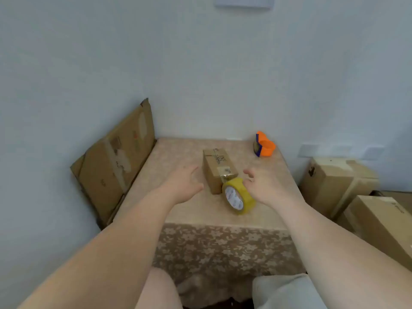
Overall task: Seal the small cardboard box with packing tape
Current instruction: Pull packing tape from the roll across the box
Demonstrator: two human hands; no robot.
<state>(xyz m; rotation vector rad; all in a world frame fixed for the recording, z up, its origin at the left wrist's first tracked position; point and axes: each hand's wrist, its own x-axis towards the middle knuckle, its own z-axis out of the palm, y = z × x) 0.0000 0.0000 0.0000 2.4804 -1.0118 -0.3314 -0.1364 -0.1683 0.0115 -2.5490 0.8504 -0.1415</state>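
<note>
A small brown cardboard box point(217, 168) lies on the table point(178, 152), with a strip of tape along its top. A yellowish roll of packing tape point(239, 196) stands on edge against the box's near end, its strip still joined to the box. My left hand point(185, 184) hovers just left of the box, fingers apart, holding nothing. My right hand point(264, 186) is open beside the roll on its right, close to it, but not gripping it.
An orange and purple tape dispenser point(263, 144) sits at the table's far right. A flattened cardboard sheet point(116, 161) leans on the wall at left. Two larger cardboard boxes point(338, 181) point(383, 221) stand on the floor at right. A flowered cloth covers the table.
</note>
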